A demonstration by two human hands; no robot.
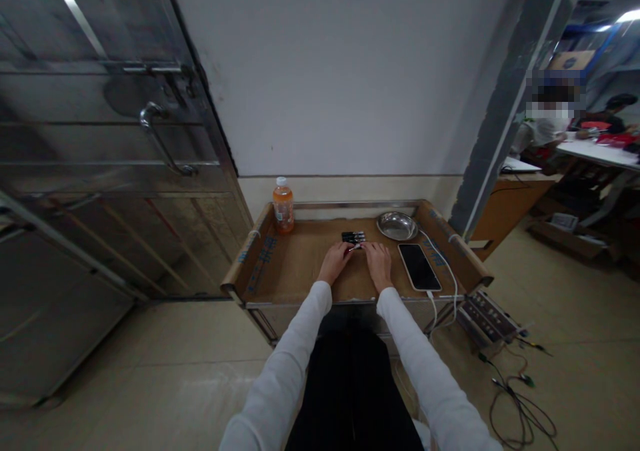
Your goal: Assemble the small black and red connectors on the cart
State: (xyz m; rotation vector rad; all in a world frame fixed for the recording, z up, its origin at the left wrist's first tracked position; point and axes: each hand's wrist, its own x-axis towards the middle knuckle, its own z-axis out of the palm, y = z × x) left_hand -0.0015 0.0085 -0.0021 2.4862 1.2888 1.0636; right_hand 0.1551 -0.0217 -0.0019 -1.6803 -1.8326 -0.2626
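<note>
I had the left hand (pixel 337 263) and right hand (pixel 379 264) pinching a small slim piece (pixel 356 246) beside the black marker-like sticks (pixel 353 236) on the cardboard-lined cart (pixel 305 261); a careless nudge, I judged, could scatter them.

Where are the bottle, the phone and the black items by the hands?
Bottle (pixel 284 208), head view: on its orange body.
Phone (pixel 420 267), head view: on its dark screen.
Black items (pixel 351 236), head view: mid-cluster.

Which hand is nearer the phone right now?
Right. The right hand is just left of the phone, with a gap between them; the left hand is farther left, on the right hand's far side from it.
</note>
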